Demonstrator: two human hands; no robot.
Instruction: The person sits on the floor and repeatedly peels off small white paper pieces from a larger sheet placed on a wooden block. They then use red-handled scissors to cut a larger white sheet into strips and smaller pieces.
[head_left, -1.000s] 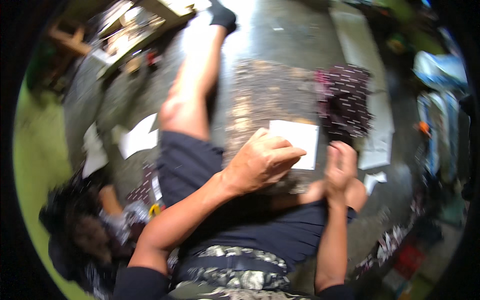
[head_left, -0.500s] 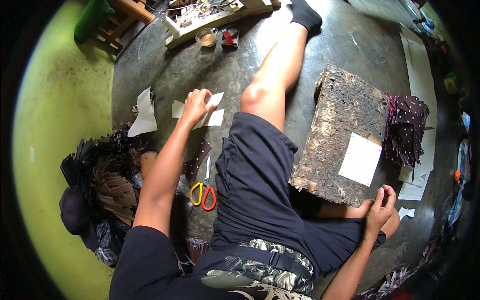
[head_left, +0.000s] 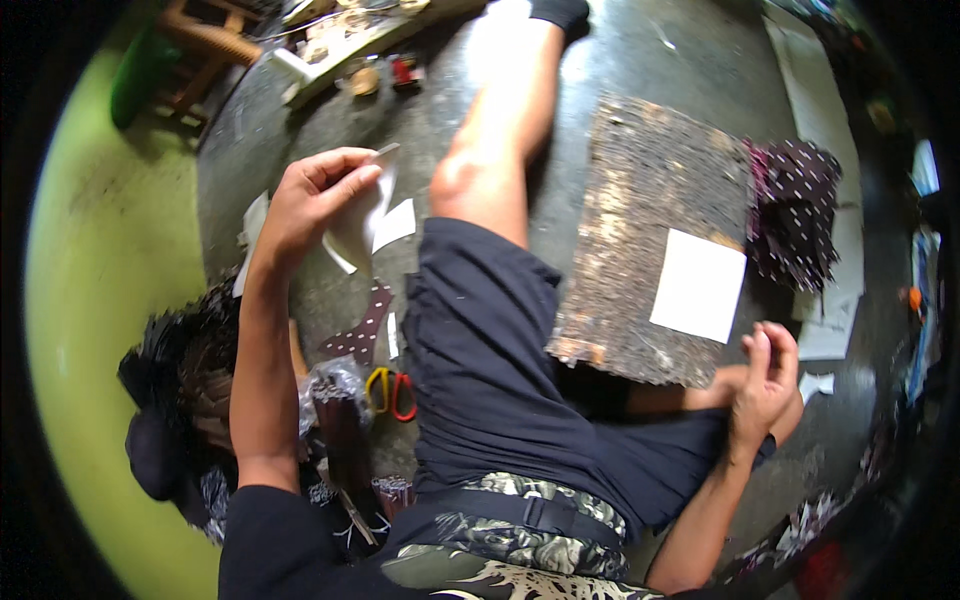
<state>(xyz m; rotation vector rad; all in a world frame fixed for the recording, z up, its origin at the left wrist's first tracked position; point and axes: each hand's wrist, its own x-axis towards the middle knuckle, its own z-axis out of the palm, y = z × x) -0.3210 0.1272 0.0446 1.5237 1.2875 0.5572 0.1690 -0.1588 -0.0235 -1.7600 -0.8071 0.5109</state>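
Observation:
My left hand (head_left: 312, 192) is raised over the dark floor, fingers pinched on a white paper piece (head_left: 362, 220) that hangs below it. My right hand (head_left: 765, 385) rests near my right knee, fingers loosely curled with nothing in them, just beside the near corner of a worn wooden board (head_left: 640, 230). A white paper square (head_left: 698, 285) lies on that board. My left leg stretches away between the two hands.
Red-and-yellow scissors (head_left: 388, 390) lie on the floor by my left thigh. Dotted dark fabric (head_left: 795, 210) sits past the board's right edge. More dark cloth pieces (head_left: 170, 400) pile at my left. Small tools and wooden items (head_left: 350, 50) are at the far top.
My left hand has left the board, reached to the floor on my left and lifted a white paper piece. The right hand has stayed near the board's corner.

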